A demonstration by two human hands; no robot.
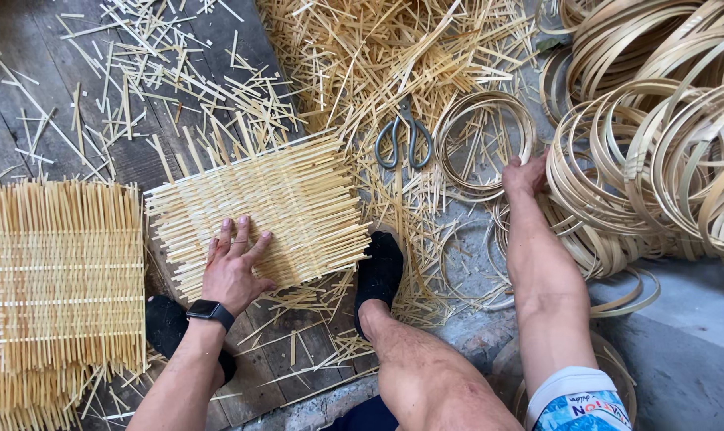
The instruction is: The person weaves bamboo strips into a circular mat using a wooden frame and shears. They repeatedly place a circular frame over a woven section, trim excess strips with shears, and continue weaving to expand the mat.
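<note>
My left hand (233, 265) lies flat with fingers spread on a square woven bamboo mat (274, 203) on the dark wooden floor. A black watch sits on that wrist. My right hand (526, 175) reaches out to a heap of bamboo strip rings (649, 168) on the right and its fingers close on the edge of one ring. My foot in a black shoe (378, 271) rests against the mat's lower right corner.
A stack of finished woven mats (59, 279) lies at the left. Grey scissors (404, 142) rest beside a loose ring (483, 144) above the mat. Cut bamboo slivers (378, 56) litter the floor. A grey concrete step (681, 335) is at lower right.
</note>
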